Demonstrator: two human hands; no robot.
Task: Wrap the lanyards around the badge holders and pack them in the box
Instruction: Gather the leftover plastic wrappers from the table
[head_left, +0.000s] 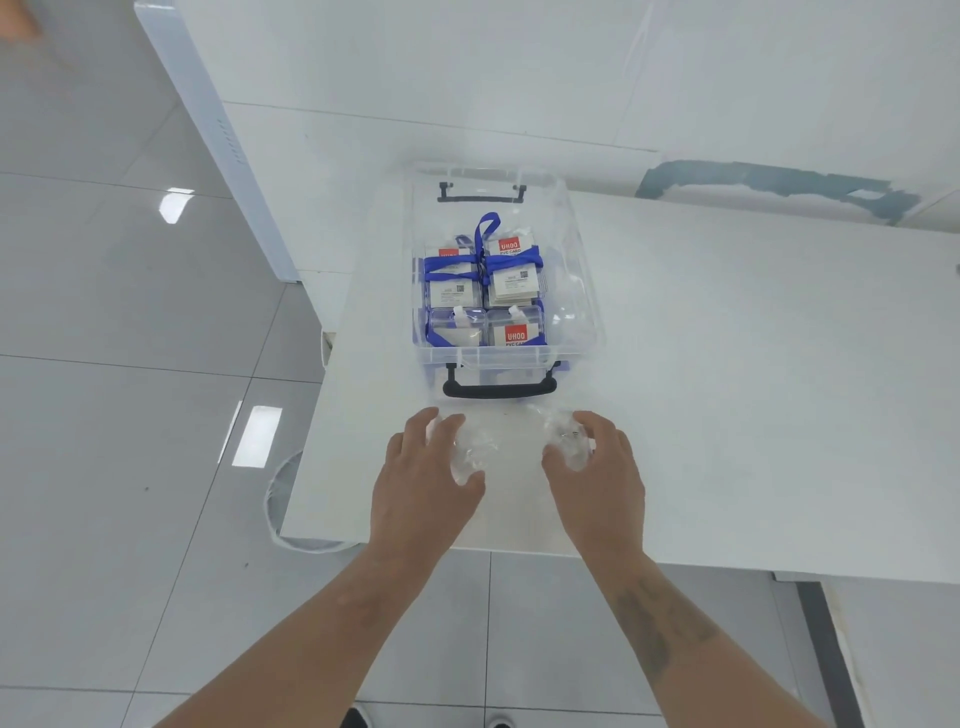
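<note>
A clear plastic box (582, 291) with black handles stands on the white table (753, 389). Inside lie several badge holders (511, 283) with blue lanyards (452, 265) wound around them; one lanyard loop (487, 226) sticks up at the back. Just in front of the box, my left hand (423, 483) curls around a crumpled piece of clear plastic wrapping (470, 449). My right hand (602, 473) closes on another crumpled clear piece (563, 436). Both hands rest low over the table, apart from the box.
The table's left edge (306, 441) and front edge drop to a glossy grey tiled floor (130, 415). A white panel (218, 140) leans at the left. The white wall behind has a patch of scraped paint (779, 182).
</note>
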